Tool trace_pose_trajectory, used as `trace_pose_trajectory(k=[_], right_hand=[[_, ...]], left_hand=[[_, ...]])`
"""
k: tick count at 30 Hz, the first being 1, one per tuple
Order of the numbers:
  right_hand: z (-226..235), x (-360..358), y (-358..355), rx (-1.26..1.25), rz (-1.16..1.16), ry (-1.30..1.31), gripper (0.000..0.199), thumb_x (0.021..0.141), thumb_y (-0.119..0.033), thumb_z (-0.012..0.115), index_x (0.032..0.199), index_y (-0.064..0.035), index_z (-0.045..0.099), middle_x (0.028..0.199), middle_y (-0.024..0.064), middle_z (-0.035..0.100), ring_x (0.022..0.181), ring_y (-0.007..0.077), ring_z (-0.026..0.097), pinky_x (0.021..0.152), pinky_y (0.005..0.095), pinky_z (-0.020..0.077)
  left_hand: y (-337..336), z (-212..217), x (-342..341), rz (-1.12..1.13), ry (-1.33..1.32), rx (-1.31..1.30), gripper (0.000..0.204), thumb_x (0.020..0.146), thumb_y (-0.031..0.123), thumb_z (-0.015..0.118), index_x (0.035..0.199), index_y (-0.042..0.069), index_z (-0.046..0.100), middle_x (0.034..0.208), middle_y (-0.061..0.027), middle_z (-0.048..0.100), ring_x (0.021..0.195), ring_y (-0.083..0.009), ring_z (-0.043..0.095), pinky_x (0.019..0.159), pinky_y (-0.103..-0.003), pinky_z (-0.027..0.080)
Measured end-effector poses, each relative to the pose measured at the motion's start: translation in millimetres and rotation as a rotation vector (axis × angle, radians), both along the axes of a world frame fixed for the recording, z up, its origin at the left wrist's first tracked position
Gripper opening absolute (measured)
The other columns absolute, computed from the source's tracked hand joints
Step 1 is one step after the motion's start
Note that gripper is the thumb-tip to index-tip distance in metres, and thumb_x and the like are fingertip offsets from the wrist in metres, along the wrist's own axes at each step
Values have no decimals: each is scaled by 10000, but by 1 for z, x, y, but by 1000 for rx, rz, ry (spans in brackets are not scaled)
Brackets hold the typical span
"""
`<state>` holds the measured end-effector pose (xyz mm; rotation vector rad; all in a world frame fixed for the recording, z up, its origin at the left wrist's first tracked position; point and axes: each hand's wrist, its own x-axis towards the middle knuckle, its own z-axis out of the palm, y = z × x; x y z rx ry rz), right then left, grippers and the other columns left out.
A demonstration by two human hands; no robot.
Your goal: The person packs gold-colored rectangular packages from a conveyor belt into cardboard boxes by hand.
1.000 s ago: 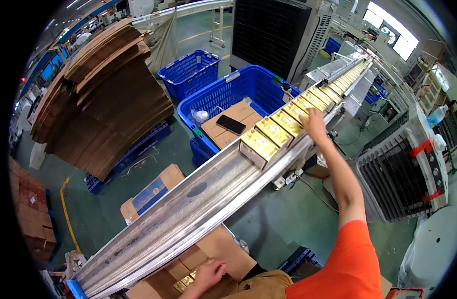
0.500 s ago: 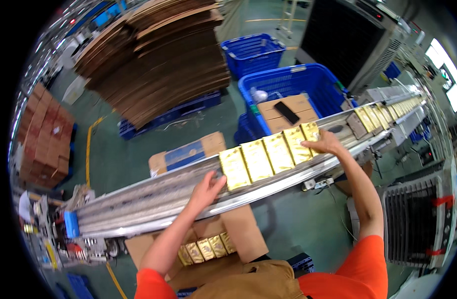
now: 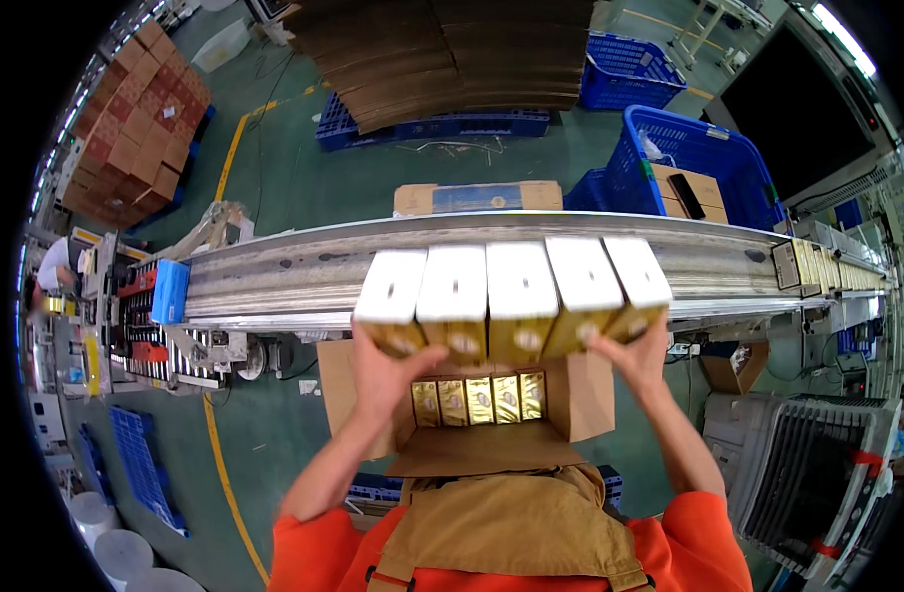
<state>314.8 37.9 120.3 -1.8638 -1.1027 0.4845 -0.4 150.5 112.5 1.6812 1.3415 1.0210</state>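
Between my two hands hangs a row of several gold packs, squeezed together from both ends and tipped so that their white faces show upward. My left hand grips the left end, thumb along the gold front. At the right end my right hand presses inward in the same way. The row is lifted off the conveyor, over its near edge. Below it, close to my body, stands an open carton with its flaps folded out. A line of similar gold packs lies inside the carton.
More gold packs line the conveyor's right end. A blue block sits at its left end. Beyond the conveyor are a blue basket holding a box and phone, and stacked flat cardboard. A black-grilled machine stands at right.
The row of gold packs has been lifted from the conveyor, tipped and brought toward me above the carton. Both hands now clasp its ends. My view has turned to the right.
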Motion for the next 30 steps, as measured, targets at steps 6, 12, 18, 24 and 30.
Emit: trace_pose_trajectory(k=[6,12,18,24,30], right_hand=[[-67,-91,-73,-28,28,160,949,609,-217,884,1283,32,264,1167,140,478,1046,238,513,907,340,435],[-214,-99,-18,-577,-68,127,809,727,-312,801,1247,74,317,1131,219,557,969,290,582,828,350,483],[-437,-58,4,-762,74,-78,621,863,-426,573,1311,-32,400,1347,179,429,1165,305,464,978,392,387],[-279,-112,27,-1161,364,-141,792,825,-512,578,1422,-76,293,1472,215,241,1344,388,251,1057,520,267],[-287,-99,-21,-908,770,-438,850,790,-560,613,1405,-52,321,1493,232,186,1366,436,179,1071,492,291]], left_hand=[[-81,-49,-62,26,8,-282,877,558,284,903,1206,-22,396,1085,-146,590,997,-233,591,849,-352,481],[-42,-198,-27,102,353,-553,963,623,437,830,1284,-56,334,1133,-246,573,1045,-335,581,873,-385,472],[-1,-369,-8,-207,609,-360,564,822,360,661,1234,9,505,1205,-143,567,1086,-336,527,972,-395,394],[-25,-385,-39,-323,796,-305,491,882,355,528,1218,-2,527,1165,-207,570,1082,-378,524,977,-467,382],[-66,-333,-38,-472,929,-247,851,786,579,564,1399,39,326,1428,-251,322,1334,-405,272,1102,-570,146]])
